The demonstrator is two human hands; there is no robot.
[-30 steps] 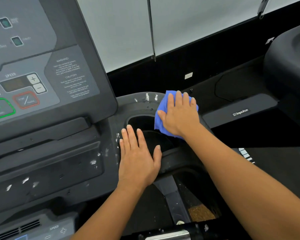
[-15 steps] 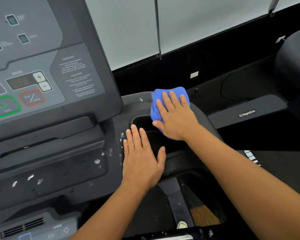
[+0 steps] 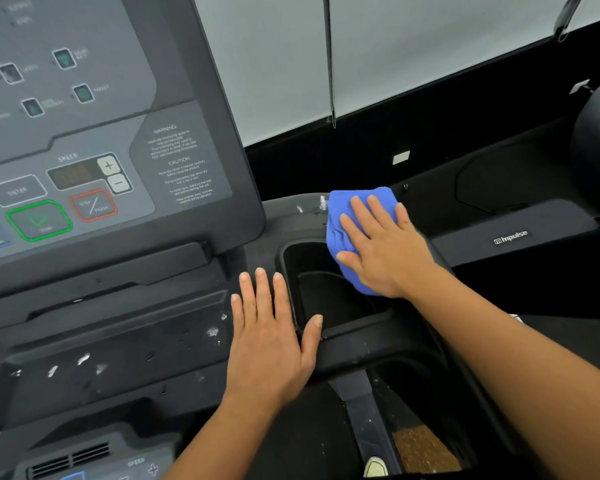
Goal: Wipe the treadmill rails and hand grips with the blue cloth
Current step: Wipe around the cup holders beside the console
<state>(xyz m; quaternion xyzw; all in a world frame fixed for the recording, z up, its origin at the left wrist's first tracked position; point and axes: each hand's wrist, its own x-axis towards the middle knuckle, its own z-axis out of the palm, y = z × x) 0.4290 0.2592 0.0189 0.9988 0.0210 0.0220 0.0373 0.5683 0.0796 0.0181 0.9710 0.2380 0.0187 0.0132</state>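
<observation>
My right hand (image 3: 383, 247) lies flat on the blue cloth (image 3: 340, 230), pressing it onto the far right rim of the black treadmill console's cup-holder pocket (image 3: 312, 271). White specks dot the rim (image 3: 300, 209) just left of the cloth. My left hand (image 3: 271, 341) rests flat with fingers spread on the console surface beside the pocket's left edge, its thumb over the pocket's near lip. It holds nothing. The console's right arm (image 3: 354, 351) curves down below both hands.
The tilted control panel (image 3: 84, 150) with speed buttons and green and red keys fills the upper left. A speckled tray (image 3: 101, 344) lies below it. A neighbouring machine's black base (image 3: 510, 237) sits to the right. A blind cord (image 3: 331, 64) hangs by the window behind.
My right hand has slid the cloth along the pocket's far rim, first left and away, then slightly back right. My left hand has stayed flat in the same place.
</observation>
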